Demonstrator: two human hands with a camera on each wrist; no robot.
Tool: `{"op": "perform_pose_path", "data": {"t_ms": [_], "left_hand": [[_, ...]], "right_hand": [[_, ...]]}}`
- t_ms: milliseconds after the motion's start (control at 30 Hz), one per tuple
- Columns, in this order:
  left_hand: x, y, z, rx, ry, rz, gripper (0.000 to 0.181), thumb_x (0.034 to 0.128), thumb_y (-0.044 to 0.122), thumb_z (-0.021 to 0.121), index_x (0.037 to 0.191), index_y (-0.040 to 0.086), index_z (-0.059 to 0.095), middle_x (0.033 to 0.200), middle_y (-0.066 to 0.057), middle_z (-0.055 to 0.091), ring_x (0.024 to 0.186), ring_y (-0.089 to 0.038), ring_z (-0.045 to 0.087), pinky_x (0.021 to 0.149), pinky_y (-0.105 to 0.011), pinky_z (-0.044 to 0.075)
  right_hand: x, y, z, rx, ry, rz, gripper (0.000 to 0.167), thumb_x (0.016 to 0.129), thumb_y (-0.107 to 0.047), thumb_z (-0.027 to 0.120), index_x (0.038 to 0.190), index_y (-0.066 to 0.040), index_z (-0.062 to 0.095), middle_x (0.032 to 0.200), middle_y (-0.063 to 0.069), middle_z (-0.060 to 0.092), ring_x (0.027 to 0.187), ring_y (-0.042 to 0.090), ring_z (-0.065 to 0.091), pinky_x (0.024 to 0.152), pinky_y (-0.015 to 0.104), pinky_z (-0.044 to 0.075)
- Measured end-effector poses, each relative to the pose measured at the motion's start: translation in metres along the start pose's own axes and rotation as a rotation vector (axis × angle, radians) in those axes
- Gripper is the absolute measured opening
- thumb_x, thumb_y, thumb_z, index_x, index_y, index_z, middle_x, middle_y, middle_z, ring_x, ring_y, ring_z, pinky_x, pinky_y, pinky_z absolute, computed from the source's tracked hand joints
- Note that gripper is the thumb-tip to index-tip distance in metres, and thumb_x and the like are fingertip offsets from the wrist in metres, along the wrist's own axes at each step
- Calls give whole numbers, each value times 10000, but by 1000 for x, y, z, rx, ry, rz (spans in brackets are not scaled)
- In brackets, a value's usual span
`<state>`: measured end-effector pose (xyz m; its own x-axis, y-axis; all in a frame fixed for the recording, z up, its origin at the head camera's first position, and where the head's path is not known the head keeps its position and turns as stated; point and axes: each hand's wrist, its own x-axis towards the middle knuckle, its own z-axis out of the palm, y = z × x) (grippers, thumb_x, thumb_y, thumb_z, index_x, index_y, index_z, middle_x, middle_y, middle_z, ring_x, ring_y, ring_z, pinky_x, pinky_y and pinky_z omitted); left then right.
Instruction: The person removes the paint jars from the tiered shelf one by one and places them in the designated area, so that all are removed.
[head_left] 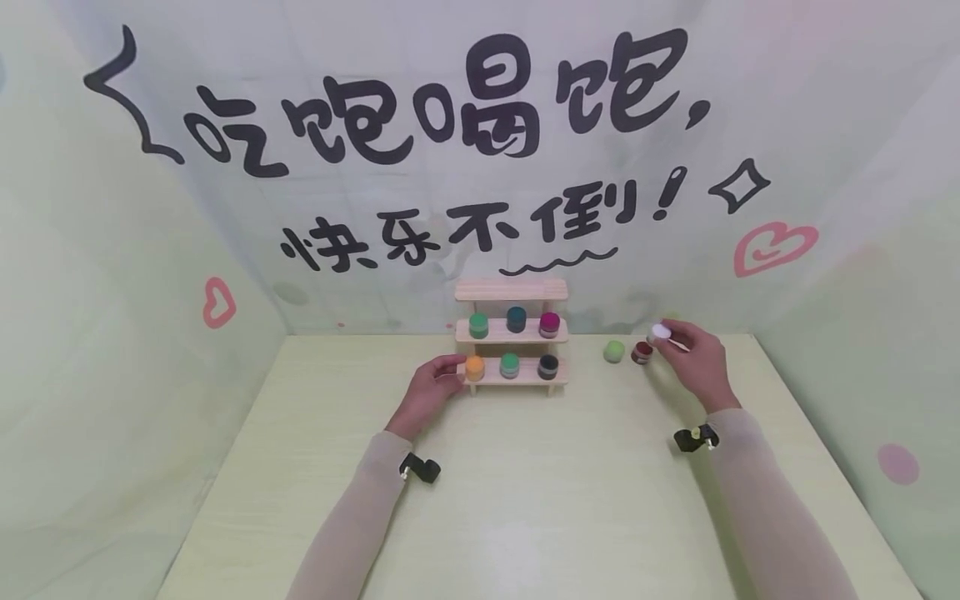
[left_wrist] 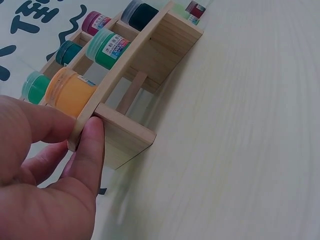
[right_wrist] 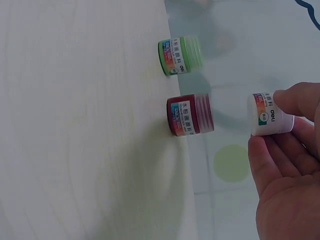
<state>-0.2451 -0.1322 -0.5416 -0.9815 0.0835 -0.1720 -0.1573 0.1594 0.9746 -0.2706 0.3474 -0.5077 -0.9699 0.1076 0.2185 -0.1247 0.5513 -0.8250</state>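
Observation:
A small wooden tiered rack stands near the back of the table. My left hand pinches the left end of its lowest shelf, thumb and fingers on the wood. On that shelf sit an orange paint jar, a green jar and a black jar. The middle shelf bears a green jar, a teal jar and a magenta jar. My right hand holds a white paint jar between thumb and fingers, above the table beside a dark red jar.
A light green jar stands on the table between the rack and the dark red jar. Behind the table hangs a pale cloth with black lettering, and cloth also hangs at both sides.

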Motion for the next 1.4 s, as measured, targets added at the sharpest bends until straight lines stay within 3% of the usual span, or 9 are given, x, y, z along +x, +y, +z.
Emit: {"op": "perform_pose_path", "data": {"t_ms": [300,367,500,600,933,1133,1300,1400], "left_hand": [[2,-2,1,14,-4,2,457,935,88,689,1380,193,680,1319,-102,676,1176,-231,632,958,-280,589],[2,-3,1,17,-1,3,458,932,82,688,1376,196,684,1302,-99,682,1150,-221,634,932,-262,586],[2,-3,1,16,1,6,450,940,83,688,1377,193,685,1296,-102,687,1131,-209,636,919,-253,583],[2,-1,1,1,-3,-1,442,949,79,687,1378,189,683,1303,-109,682,1131,-214,642,939,-273,591],[1,0,2,16,3,-15,462,937,80,669,1384,194,677,1319,-94,675,1159,-219,647,945,-276,599],[1,0,2,2,5,-9,460,936,81,669,1385,179,677,1318,-109,669,1158,-225,636,935,-269,600],[1,0,2,-16,-1,-12,455,940,73,678,1381,181,677,1334,-113,657,1165,-227,627,938,-261,599],[1,0,1,-26,-5,-14,450,948,72,675,1384,181,674,1340,-112,655,1161,-223,639,942,-257,604]], "right_hand": [[3,23,-7,-23,19,29,563,973,-291,781,1418,14,625,1416,267,647,1107,-103,635,860,11,513],[4,27,-8,-49,12,30,567,978,-304,774,1424,11,620,1407,263,654,1151,0,682,858,5,506],[3,32,-13,-107,-4,39,570,986,-336,761,1425,-1,623,1392,243,672,1264,342,686,864,1,464],[2,34,-15,-126,-24,55,564,992,-335,752,1430,-4,620,1386,252,672,1289,465,637,847,38,431],[0,41,-16,-133,-80,100,565,1012,-293,724,1444,45,586,1389,321,639,1292,511,611,747,13,425],[-1,43,-14,-162,-105,122,567,1016,-301,720,1446,42,585,1389,318,641,1274,491,632,833,95,412],[0,43,-14,-173,-126,137,615,1007,-347,728,1464,34,572,1418,302,630,1294,479,627,938,241,494],[1,42,-17,-156,-129,143,650,1005,-384,723,1484,23,557,1443,284,622,1316,468,614,939,198,486]]}}
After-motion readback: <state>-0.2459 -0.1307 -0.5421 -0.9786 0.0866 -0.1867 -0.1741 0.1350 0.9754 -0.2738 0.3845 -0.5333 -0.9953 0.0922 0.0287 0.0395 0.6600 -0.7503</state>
